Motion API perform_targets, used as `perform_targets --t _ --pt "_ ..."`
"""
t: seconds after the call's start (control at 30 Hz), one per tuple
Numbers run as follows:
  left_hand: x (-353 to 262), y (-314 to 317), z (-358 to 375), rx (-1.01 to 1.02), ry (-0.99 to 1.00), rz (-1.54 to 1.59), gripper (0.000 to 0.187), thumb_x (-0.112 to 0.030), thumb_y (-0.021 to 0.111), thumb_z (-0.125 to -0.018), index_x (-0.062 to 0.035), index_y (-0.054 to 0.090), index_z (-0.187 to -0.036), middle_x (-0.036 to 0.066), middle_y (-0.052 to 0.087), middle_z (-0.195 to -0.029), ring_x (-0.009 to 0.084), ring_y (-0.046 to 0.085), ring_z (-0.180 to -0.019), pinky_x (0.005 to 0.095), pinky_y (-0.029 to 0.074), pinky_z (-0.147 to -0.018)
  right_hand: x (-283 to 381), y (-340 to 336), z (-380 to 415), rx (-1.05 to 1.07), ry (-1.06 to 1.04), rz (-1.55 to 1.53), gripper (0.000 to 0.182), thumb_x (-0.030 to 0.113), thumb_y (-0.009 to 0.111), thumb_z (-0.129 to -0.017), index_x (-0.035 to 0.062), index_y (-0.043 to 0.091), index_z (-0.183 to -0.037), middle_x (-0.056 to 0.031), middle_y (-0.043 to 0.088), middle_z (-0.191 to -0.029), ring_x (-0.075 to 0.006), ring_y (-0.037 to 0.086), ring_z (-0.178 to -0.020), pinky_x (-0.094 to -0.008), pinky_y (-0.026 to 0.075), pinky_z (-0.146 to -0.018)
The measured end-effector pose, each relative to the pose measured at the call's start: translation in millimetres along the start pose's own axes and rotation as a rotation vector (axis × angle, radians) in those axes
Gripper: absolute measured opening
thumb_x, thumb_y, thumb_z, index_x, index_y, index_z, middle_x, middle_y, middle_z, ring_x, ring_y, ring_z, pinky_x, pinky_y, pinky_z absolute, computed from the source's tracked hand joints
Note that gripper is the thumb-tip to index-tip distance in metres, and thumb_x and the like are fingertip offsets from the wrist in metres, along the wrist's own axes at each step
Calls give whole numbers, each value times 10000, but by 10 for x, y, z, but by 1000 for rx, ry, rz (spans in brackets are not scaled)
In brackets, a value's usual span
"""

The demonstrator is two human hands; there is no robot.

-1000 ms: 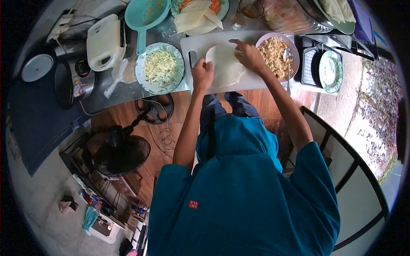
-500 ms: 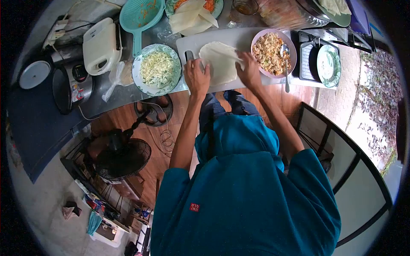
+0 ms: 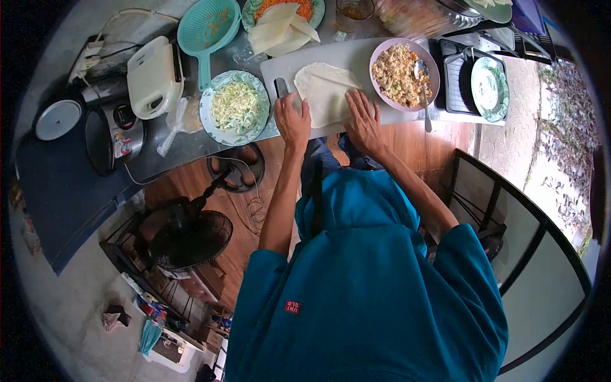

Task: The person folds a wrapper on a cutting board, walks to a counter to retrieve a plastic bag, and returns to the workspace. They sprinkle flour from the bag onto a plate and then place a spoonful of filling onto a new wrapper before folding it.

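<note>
A thin pale wrapper sheet (image 3: 326, 92) lies spread on the white cutting board (image 3: 375, 54). My left hand (image 3: 293, 122) rests at the sheet's left edge, fingers stretched, close to the board's handle slot. Fingers extended, my right hand (image 3: 364, 122) lies over the sheet's lower right edge. Neither hand holds anything that I can see. To the right is a pink bowl (image 3: 374, 81) of chopped filling (image 3: 398, 75), with a metal spoon (image 3: 427, 118) leaning in it. On the left stands a patterned plate (image 3: 219, 135) of shredded cabbage (image 3: 237, 105).
Several folded wrappers (image 3: 280, 32) lie over a plate of shredded carrot (image 3: 302, 9) at the back. Nearby are a green strainer (image 3: 205, 54), a glass (image 3: 351, 18), a white sandwich maker (image 3: 156, 79) and a black tray (image 3: 458, 95) with a plate (image 3: 490, 89). A fan (image 3: 194, 239) stands below.
My right hand has come down from the sheet's upper right edge to its lower right part and flattened. The sheet's right corner, raised before, now lies flat. My left hand stays beside the sheet.
</note>
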State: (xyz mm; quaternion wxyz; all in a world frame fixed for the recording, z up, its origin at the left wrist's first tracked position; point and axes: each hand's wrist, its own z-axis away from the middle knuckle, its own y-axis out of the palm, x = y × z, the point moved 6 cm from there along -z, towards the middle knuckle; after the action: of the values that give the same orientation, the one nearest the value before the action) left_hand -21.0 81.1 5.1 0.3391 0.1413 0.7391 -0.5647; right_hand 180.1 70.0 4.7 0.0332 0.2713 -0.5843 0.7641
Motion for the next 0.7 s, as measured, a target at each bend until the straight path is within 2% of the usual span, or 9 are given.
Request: perform_targets --t 0.13,0.2,0.3,0.37,0.43,0.47,0.53,0.63,0.7 --pt "-59 -71 209 22 -50 8 363 -192 718 -817 -7 568 -1091 163 576 -956 363 545 -942 464 434 -849 -24 27 -183 -20 36 -54 785 223 601 -869 109 189 -1527 -146 195 -1578 -295 172 -1464 -552 162 -1142" --pt "-39 -68 293 54 -121 34 380 -164 739 -798 -1 585 -1105 145 597 -929 309 579 -883 417 462 -788 -11 2 -191 -53 54 -67 781 222 612 -861 132 212 -1526 -133 215 -1577 -276 176 -1466 -542 152 -1143" --pt "37 -41 387 129 -262 89 378 -132 715 -808 6 549 -1118 166 593 -957 346 558 -964 445 438 -865 45 -307 -65 -214 0 -107 705 200 626 -863 105 310 -1486 -156 329 -1519 -317 281 -1419 -503 241 -1124" --pt "-2 -59 436 122 -261 89 371 -128 709 -810 4 551 -1118 168 596 -972 347 558 -974 448 436 -872 22 -658 166 -144 103 -501 573 135 653 -843 72 457 -1378 -193 436 -1413 -360 398 -1321 -483 318 -1084" --pt "-72 -79 475 77 -174 60 355 -119 692 -815 -10 557 -1125 174 596 -1009 352 557 -1002 460 429 -894 -167 -1090 425 -436 195 -428 450 68 693 -808 58 555 -1236 -183 542 -1232 -381 486 -1194 -443 393 -1015" --pt "-82 -70 505 75 -172 69 355 -119 692 -815 -10 557 -1125 174 596 -1009 352 557 -1002 460 429 -894 -319 -1257 539 -549 256 -223 423 60 705 -796 40 555 -1191 -185 543 -1151 -399 500 -1129 -455 422 -969" --pt "-334 -125 495 31 -29 -29 347 -113 681 -820 -22 562 -1133 174 594 -1019 356 554 -1012 474 419 -907 -731 -1350 729 -649 530 -250 441 137 710 -830 3 507 -1198 -223 518 -1134 -326 505 -1129 -419 460 -904" --pt "-681 86 478 147 -31 173 321 -68 658 -833 -21 561 -1135 163 596 -1014 325 573 -930 438 456 -842 -1274 -1194 838 -635 630 -243 463 198 695 -867 -25 478 -1209 -214 574 -1063 -277 585 -985 -372 503 -776" --pt "-935 298 490 239 -30 348 312 -46 646 -844 -13 555 -1142 146 595 -994 289 576 -841 395 485 -764 -1487 -837 873 -497 826 -1199 458 233 701 -874 -55 499 -1168 -154 640 -918 -198 607 -745 -295 495 -640"
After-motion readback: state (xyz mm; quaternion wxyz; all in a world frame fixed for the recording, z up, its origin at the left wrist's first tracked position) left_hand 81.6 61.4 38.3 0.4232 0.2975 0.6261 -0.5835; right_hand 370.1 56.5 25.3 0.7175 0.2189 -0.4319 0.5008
